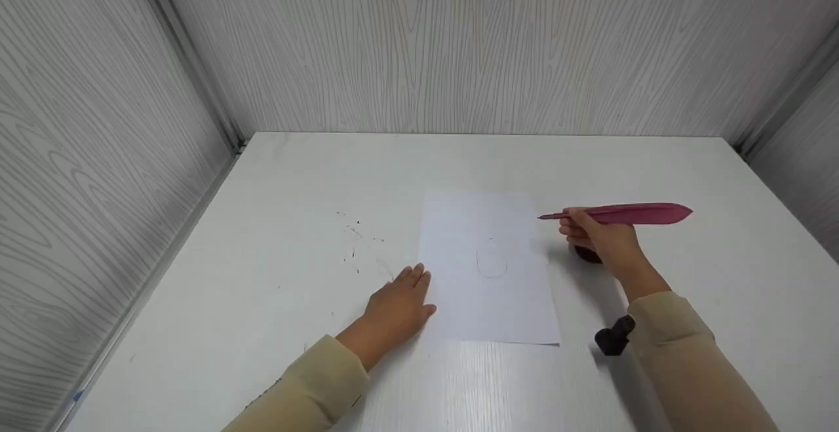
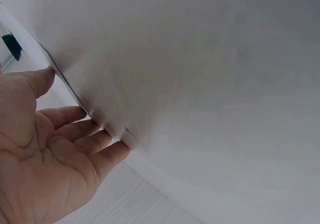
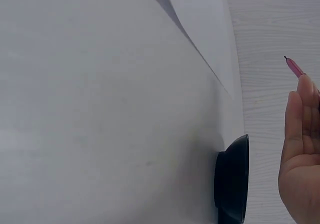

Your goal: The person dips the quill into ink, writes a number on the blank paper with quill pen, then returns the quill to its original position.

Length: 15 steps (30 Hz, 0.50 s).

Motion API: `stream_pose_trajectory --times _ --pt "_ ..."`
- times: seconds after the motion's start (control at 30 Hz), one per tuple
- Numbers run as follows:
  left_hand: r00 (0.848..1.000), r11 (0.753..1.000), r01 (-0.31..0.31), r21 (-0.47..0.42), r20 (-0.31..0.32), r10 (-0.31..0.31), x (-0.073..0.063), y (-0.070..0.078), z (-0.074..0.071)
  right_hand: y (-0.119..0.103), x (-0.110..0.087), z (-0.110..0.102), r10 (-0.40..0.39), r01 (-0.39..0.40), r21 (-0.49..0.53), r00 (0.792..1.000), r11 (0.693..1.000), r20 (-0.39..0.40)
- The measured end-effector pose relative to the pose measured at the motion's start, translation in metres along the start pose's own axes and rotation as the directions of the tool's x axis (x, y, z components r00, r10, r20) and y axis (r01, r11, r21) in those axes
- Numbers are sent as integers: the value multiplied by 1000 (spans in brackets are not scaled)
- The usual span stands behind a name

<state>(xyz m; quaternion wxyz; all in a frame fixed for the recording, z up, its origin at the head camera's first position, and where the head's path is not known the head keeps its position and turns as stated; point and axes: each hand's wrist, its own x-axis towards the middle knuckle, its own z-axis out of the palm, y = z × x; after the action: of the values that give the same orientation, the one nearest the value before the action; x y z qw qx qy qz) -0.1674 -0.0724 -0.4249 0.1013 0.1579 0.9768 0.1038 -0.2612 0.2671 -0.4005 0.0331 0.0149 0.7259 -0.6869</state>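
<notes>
A magenta feather quill pen (image 1: 639, 213) is pinched between the thumb and fingers of my right hand (image 1: 600, 235), its tip pointing left, raised to the right of a white sheet of paper (image 1: 482, 317). The dark tip (image 3: 286, 58) also shows in the right wrist view. My left hand (image 1: 396, 304) rests at the sheet's left edge, fingers extended; its fingertips touch down in the left wrist view. A thin U-shaped line (image 1: 491, 277) and a short dash above it are drawn on the sheet. Below my right hand stands a small dark bowl (image 3: 232, 179), partly hidden in the head view.
The white table (image 1: 314, 170) has small dark marks left of the paper. Wood-grain panels (image 1: 419, 45) enclose it at the back and both sides. Beside the right sleeve cuff is a small black object (image 1: 614, 337).
</notes>
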Motion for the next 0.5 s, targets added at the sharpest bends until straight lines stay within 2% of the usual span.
stream_pose_trajectory --times 0.33,0.5 --pt "1000 999 3 -41 0 -3 -1 0 -2 2 -3 -17 19 -17 82 1000 997 -18" --pt "1000 999 -5 -38 -1 5 -2 0 -3 4 -6 -26 33 -30 89 999 996 -26"
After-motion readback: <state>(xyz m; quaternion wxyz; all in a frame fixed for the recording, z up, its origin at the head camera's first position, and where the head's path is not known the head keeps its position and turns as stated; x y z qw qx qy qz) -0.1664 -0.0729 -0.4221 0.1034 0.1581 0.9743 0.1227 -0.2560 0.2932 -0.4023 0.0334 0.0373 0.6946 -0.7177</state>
